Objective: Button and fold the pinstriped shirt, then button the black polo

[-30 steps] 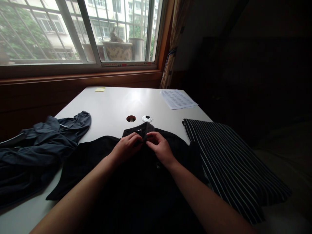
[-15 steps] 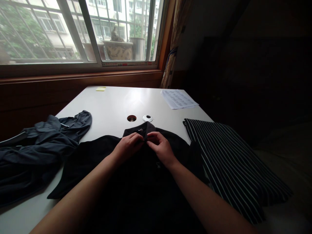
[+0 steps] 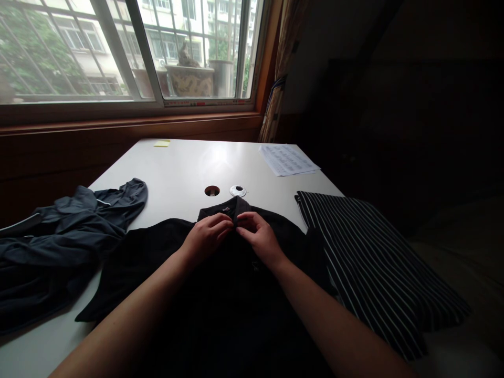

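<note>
A black collared shirt (image 3: 232, 304) lies spread on the white table, its collar (image 3: 243, 206) toward the far side and its sleeves out to both sides. A small pale logo shows on the chest. My left hand (image 3: 207, 236) is closed on the shirt's front edge just below the collar. Facing it, my right hand (image 3: 260, 236) pinches the cloth at the same spot with thumb and fingers. The two hands' fingertips nearly meet. Whatever small part lies between them, such as a button, is hidden.
A crumpled grey-blue garment (image 3: 82, 226) lies at the left, and a folded black-and-white striped cloth (image 3: 370, 252) at the right. Printed papers (image 3: 287, 159) and a yellow sticky note (image 3: 161, 143) rest toward the back of the table (image 3: 185, 168), which has two round cable holes.
My left fingers have shifted slightly at the shirt's neck opening, closing toward the right hand. The right hand keeps nearly the same place, and the garments lie as before.
</note>
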`<state>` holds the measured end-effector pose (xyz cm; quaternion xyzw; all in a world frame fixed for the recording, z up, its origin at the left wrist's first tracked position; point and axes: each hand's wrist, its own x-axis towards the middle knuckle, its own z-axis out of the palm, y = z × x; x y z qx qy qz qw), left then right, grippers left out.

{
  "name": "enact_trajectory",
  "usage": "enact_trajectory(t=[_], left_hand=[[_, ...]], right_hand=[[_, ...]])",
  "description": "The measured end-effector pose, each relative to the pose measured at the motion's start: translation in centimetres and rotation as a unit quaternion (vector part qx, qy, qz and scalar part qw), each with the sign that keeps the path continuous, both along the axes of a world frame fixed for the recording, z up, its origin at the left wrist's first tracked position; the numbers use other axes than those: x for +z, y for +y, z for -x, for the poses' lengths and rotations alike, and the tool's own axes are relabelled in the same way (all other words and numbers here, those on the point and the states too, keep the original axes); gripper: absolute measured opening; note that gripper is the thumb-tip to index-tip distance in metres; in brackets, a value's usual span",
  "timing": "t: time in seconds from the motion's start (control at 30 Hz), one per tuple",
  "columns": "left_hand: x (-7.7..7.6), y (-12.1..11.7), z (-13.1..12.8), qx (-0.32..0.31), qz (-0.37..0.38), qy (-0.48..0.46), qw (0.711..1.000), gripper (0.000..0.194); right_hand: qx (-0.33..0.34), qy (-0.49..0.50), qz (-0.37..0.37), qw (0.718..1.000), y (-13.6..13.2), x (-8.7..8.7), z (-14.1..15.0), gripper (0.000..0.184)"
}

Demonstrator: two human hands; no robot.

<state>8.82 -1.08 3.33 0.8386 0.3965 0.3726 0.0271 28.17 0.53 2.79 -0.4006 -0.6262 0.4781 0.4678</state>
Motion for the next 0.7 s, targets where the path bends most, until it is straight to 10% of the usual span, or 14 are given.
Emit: enact_trajectory(t=[0.7], left_hand=[[-0.27, -0.01, 0.03, 0.038, 0.019, -0.035, 0.998, 0.01]], right_hand=[[0.006, 0.043, 0.049, 0.998, 0.27, -0.17, 0.14, 0.029]])
